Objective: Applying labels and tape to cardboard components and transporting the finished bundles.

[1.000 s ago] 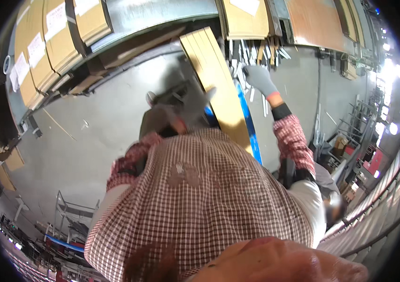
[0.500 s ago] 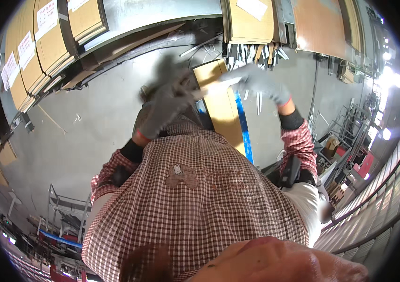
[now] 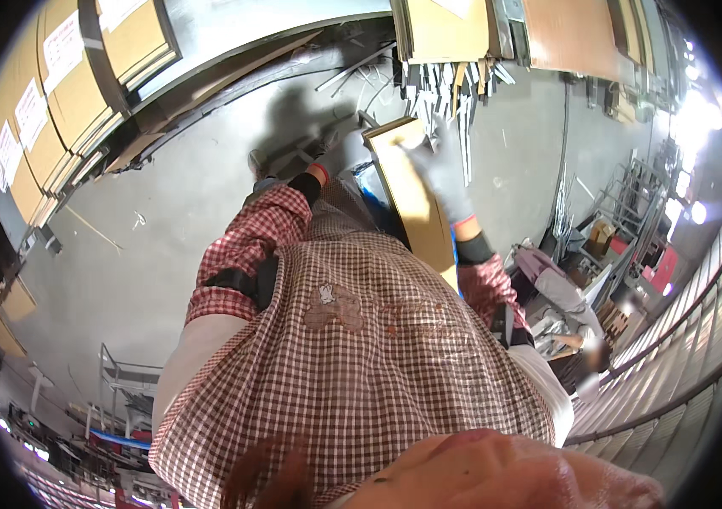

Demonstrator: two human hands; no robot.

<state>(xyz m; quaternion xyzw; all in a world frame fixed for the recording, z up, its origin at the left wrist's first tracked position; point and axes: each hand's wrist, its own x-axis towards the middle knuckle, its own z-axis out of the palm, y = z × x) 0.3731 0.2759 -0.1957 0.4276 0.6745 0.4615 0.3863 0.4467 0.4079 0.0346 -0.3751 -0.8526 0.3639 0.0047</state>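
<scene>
A long stack of tan cardboard sheets (image 3: pixel 416 195) stands before me, its far end facing away. My left hand (image 3: pixel 345 154), in a grey glove, is low at the left side of the far end, and its fingers are blurred. On the opposite side, my right hand (image 3: pixel 446 182), also grey-gloved, lies along the right edge of the stack. Its fingers reach toward the far end and are smeared by motion. Whether either hand grips the sheets cannot be made out. Blue material (image 3: pixel 369 182) shows beside the stack, near my left wrist.
Several taped cardboard stacks (image 3: pixel 72 102) line the far left bench. Beyond my hands, pale strips (image 3: pixel 454 97) hang below another cardboard stack (image 3: pixel 446 34). A co-worker (image 3: pixel 560 293) bends at the right, near metal racks (image 3: pixel 624 208). A wheeled frame (image 3: pixel 128 382) stands at left.
Both hands have come down to the sides of the cardboard stack, the left moving forward and the right inward. The pale strip between them no longer shows. A co-worker has appeared at right.
</scene>
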